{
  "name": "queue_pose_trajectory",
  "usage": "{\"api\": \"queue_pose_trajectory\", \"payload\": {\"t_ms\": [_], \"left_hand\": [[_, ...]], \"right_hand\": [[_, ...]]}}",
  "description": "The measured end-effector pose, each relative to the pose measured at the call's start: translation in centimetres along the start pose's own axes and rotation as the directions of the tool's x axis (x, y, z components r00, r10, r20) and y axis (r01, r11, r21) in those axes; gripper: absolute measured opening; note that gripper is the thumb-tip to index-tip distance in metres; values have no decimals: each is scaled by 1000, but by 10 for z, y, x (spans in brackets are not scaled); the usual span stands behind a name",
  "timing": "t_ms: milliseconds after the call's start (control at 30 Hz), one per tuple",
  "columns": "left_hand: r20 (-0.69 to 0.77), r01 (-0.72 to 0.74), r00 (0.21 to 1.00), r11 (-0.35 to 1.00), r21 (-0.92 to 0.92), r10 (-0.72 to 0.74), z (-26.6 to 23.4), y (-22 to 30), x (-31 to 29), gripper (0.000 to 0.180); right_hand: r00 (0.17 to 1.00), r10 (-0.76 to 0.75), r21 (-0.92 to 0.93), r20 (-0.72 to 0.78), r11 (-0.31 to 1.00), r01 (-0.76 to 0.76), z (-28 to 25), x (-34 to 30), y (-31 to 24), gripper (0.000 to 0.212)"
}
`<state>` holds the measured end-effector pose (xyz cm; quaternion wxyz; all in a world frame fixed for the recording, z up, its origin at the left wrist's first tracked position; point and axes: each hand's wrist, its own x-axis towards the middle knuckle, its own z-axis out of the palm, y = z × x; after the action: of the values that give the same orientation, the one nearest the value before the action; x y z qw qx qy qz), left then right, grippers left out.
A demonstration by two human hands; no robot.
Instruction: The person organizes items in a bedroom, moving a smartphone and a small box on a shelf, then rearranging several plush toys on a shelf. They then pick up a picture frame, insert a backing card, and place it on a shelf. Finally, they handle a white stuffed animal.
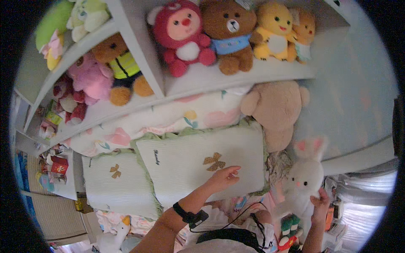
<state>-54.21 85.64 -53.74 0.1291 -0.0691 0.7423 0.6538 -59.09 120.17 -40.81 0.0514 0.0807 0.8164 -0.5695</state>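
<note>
My right hand (320, 206) grips a white plush rabbit (308, 179) by its side, fingers against the fur. The rabbit is upright, with pink inner ears, and is at the right edge of the bed. My left hand (225, 179) is over the larger white pillow (185, 164), just below its brown bow (214, 161). Its fingers are loosely bent with nothing in them. I cannot tell whether that hand touches the pillow. Green ruffles edge this pillow and the smaller white pillow (120, 189) to its left. A black band with a small device circles my left wrist.
A tan plush bear (278, 111) leans face-down beyond the pillow. Shelves (236, 78) above hold several plush toys, including a brown bear (232, 38) and a red one (183, 38). A white goose plush (116, 234) lies lower left. A green-and-red plush (290, 232) is near my right forearm.
</note>
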Motion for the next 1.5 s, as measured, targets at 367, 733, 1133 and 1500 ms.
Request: {"api": "queue_pose_trajectory", "payload": {"t_ms": [367, 733, 1133, 1500], "left_hand": [[-750, -255, 584, 948, 193, 310, -144, 156, -9, 34], [-820, -106, 495, 957, 269, 286, -109, 150, 78, 32], [-719, -233, 655, 967, 102, 233, -150, 134, 36, 29], [-333, -744, 453, 557, 370, 827, -254, 333, -205, 65]], "right_hand": [[933, -249, 359, 260, 922, 146, 99, 100, -178, 38], [870, -258, 463, 421, 885, 38, 86, 170, -150, 55], [866, -392, 124, 311, 920, 372, 141, 75, -178, 56], [701, -657, 655, 277, 663, 363, 216, -26, -366, 60]]}}
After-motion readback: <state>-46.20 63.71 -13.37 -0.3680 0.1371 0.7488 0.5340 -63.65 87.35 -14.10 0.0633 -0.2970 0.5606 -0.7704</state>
